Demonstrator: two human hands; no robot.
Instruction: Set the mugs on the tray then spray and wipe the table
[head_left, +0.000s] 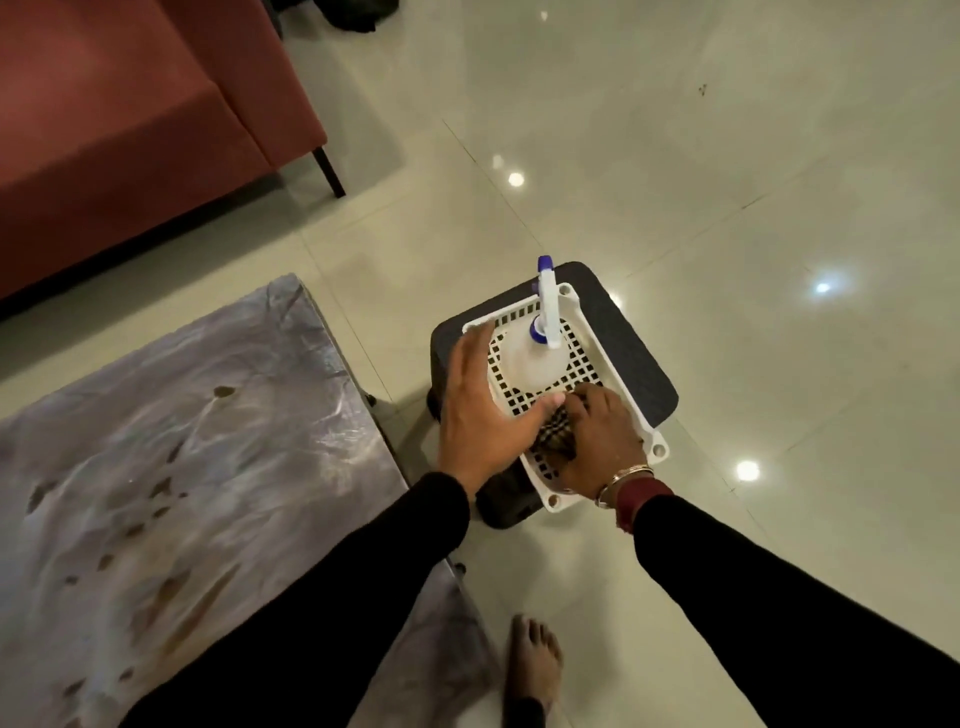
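Nearest, the marbled surface (171, 467) on the left carries brown smears and no mugs; none show anywhere in view, so I judge that step finished, though no mug tray appears either. Spraying and wiping look undone. Beyond it, both hands reach into a white perforated basket (613, 364) on a dark stool (644, 374). The right hand (597, 441) is curled narrow around a checked cloth (558, 434). The left hand (483, 410) is spread wide, empty, beside the spray bottle (530, 358), which stands upright in the basket.
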